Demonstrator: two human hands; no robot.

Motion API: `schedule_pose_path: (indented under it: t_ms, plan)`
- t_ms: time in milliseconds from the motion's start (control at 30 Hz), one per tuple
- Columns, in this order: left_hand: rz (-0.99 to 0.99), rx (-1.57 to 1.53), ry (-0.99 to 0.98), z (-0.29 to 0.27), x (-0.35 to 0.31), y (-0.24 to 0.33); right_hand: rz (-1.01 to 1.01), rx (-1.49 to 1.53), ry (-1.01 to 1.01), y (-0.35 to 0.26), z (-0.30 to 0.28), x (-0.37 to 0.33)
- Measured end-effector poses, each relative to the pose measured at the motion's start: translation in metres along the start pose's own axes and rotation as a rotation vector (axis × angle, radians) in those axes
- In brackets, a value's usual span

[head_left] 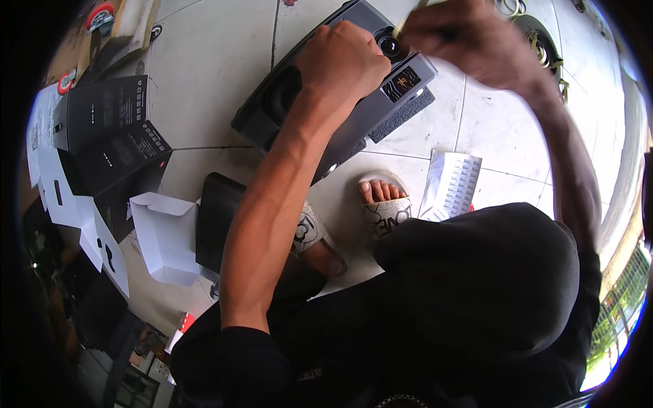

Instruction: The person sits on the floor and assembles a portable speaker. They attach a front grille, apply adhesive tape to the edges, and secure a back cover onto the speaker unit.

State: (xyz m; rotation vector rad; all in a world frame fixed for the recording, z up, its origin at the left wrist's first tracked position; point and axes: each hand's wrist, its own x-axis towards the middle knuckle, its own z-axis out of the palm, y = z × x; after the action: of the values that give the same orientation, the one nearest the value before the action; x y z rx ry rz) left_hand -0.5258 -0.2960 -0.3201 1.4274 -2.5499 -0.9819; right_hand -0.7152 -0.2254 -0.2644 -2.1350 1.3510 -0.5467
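Observation:
A dark grey speaker box [309, 41] lies slantwise on the floor in front of me. Over it my left hand [343, 61] is closed in a fist, knuckles upward; what its fingers hold, if anything, is hidden. A round black tweeter [389, 46] shows just right of that fist. Beside the tweeter, my right hand [456, 44] is smeared by motion, so its fingers do not read clearly. A pale yellowish sliver appears at its fingertips, too blurred to name. The dark woofer cone [277, 98] is partly covered by my left hand and wrist. A dark patterned label [402, 84] marks the near right corner.
A dark textured block [403, 117] shows under the box's near side. A sheet of repeated small labels [454, 182] lies by my sandalled feet [383, 194]. At left are black printed cartons [112, 115] and an open white box [163, 234]. A red-wheeled caster [101, 15] stands far left.

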Motion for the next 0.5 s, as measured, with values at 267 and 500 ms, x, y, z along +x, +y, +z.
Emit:
schedule_pose_path:
  t_ms: [267,500]
  plan:
    - [0.019,-0.106,-0.12,-0.002,0.012,0.015,0.012,-0.616,0.271,0.047,-0.059,-0.126]
    - [0.356,-0.429,0.142,-0.023,-0.009,0.014,0.435,0.459,0.25,-0.013,-0.008,-0.07]
